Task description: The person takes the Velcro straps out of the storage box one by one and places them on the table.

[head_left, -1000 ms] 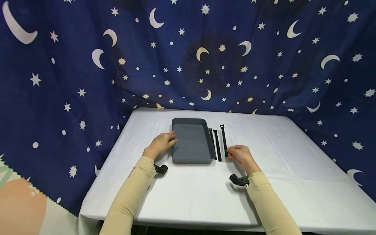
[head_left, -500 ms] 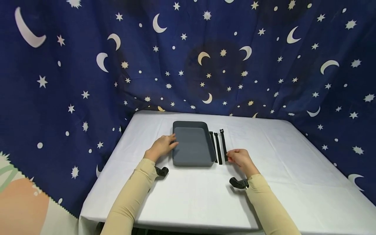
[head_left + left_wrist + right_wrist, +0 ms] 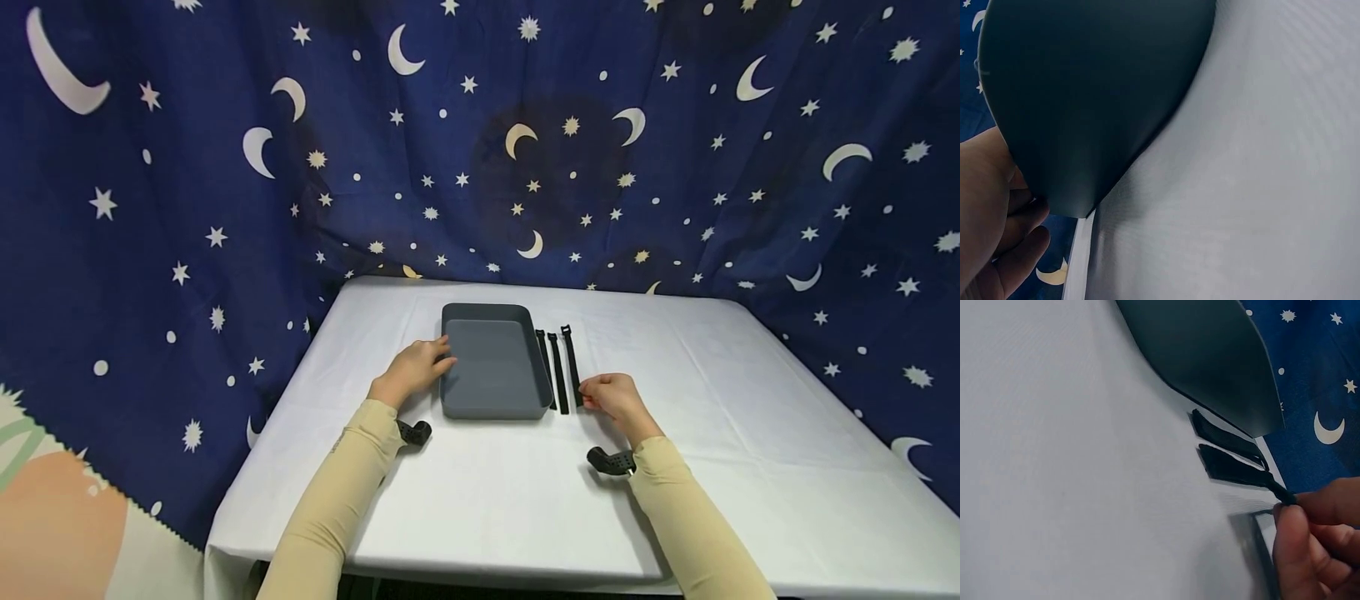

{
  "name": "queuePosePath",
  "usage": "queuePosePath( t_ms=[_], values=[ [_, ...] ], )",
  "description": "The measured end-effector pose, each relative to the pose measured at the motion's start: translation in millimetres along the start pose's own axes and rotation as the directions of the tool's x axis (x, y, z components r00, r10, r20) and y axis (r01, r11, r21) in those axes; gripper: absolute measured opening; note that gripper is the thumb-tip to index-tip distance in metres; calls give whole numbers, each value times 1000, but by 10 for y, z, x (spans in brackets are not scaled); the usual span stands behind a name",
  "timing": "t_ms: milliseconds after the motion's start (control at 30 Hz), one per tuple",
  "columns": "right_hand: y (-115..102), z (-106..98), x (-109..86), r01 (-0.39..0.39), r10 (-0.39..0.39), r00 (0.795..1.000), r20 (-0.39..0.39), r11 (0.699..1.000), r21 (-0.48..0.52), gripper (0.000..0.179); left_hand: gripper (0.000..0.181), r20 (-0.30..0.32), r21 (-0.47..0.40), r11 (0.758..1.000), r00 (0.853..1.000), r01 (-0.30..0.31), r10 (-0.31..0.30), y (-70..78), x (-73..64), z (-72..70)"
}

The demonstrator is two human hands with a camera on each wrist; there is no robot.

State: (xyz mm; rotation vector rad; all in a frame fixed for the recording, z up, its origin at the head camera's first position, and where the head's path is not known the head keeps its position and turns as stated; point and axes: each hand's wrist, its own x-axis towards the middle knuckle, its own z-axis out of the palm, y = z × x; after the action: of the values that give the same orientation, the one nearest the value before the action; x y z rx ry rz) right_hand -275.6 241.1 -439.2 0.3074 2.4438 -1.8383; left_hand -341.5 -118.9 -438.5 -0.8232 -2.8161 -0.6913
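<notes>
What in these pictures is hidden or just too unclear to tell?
- Tray: the left wrist view shows only its dark outer wall, cut off by the frame's top edge; its inside is hidden there.
- Third black strap: head view, partly hidden behind the tray's right wall.
- Right hand: pinches the outermost strap; the right wrist view cuts the hand off at the frame corner.
- Left hand: the left wrist view shows only fingers at the edge.
- Strap texture: too small.

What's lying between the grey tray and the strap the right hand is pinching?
Two more black straps, lying side by side on the white cloth between the tray and the pinched strap in the right hand. The head view shows it best.
</notes>
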Motion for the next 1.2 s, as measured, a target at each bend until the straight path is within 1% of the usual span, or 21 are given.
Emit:
queuePosePath(
  t_ms=[200,467,600,767,867,1000,1100,1200],
  values=[
    [7,6,20,-1,1,1000,-7,1000,-10,27,45,1,5,1000,1000,-2,2,10,7,-12],
    [33,41,17,4,-7,999,-35,997,-79,25,46,10,5,1000,1000,13,-13,15,-6,-17],
    [42,62,18,12,-17,998,-55,995,-101,23,46,11,1,1000,1000,6,-6,9,0,-10],
    [36,73,21,6,-13,998,-64,993,-115,21,47,22,9,1000,1000,1,-1,2,6,-3],
    [19,80,17,3,-13,997,-72,990,-139,20,46,18,8,1000,1000,4,-4,-2,4,-1],
    [-4,90,15,-5,-13,996,-88,979,-203,18,45,15,3,1000,1000,9,-9,-3,4,6],
    [-15,90,15,-14,-11,996,-94,965,-262,15,45,19,-1,1000,1000,10,-10,-7,2,14],
    [-30,83,19,-10,-18,996,-92,955,-297,14,46,14,1,1000,1000,6,-6,-15,1,18]
  ],
)
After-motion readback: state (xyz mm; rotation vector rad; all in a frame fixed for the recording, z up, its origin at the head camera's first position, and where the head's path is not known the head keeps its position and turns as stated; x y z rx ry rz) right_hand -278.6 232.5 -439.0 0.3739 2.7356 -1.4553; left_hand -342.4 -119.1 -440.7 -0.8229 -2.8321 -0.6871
